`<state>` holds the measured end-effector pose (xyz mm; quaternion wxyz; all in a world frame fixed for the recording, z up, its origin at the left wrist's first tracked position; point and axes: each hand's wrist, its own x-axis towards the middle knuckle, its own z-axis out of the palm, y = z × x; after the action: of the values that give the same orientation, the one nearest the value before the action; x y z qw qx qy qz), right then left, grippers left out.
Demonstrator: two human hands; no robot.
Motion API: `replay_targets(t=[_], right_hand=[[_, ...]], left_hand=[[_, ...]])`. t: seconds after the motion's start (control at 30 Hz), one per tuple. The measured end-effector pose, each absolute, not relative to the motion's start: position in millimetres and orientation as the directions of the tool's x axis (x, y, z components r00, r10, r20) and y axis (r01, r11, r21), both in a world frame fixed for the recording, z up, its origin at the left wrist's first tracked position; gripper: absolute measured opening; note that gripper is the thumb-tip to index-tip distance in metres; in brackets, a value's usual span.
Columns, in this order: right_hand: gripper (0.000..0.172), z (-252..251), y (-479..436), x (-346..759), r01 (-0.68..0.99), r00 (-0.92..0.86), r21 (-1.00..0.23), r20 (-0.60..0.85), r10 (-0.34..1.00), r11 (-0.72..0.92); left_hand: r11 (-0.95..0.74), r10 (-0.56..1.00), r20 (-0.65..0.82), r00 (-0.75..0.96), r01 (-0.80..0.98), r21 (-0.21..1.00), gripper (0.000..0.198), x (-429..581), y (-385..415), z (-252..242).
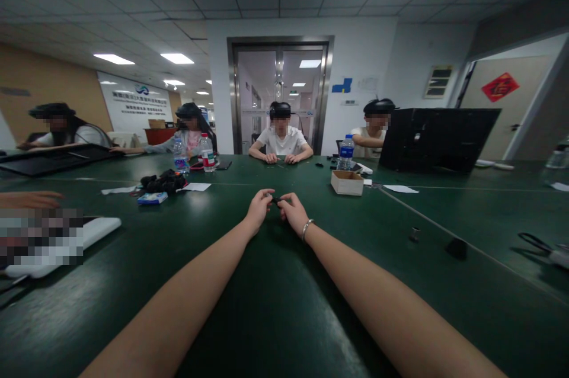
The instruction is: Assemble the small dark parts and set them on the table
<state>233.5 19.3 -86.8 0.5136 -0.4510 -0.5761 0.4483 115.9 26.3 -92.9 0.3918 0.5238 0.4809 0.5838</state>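
Observation:
Both my arms stretch forward over the green table (231,319), and my hands meet near its middle. Between them is a small dark object (275,201), too small in the picture to name its kind. The thumb and fingers of my left hand (258,212) pinch it from the left. From the other side, my right hand (294,214) grips it with bent fingers; a silver bracelet (306,228) circles that wrist. The fingers partly cover the object.
An open small box (347,183) and a water bottle (346,153) stand ahead to the right. A small metallic piece (415,234) and a black piece (456,248) lie nearer. A dark bundle (163,182) and a blue packet (152,198) sit left. Several people sit around the table.

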Motion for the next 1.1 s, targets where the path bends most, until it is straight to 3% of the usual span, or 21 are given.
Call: replay_targets(t=[0.17,0.53,1.1], right_hand=[[0.01,-84,18,236,0.039,-0.044,-0.982,0.185,0.982,0.186],[0.015,-89,30,240,0.02,0.037,-0.983,0.182,0.983,0.182],[0.016,-94,35,246,0.021,-0.102,-0.976,0.214,0.971,0.218]], left_hand=[[-0.284,0.949,0.289,-0.129,0.056,0.957,0.024,115,25,-94],[-0.267,0.961,0.262,-0.093,-0.055,0.962,0.028,113,30,-100],[-0.257,0.961,0.248,-0.12,-0.068,0.964,0.032,112,30,-100]])
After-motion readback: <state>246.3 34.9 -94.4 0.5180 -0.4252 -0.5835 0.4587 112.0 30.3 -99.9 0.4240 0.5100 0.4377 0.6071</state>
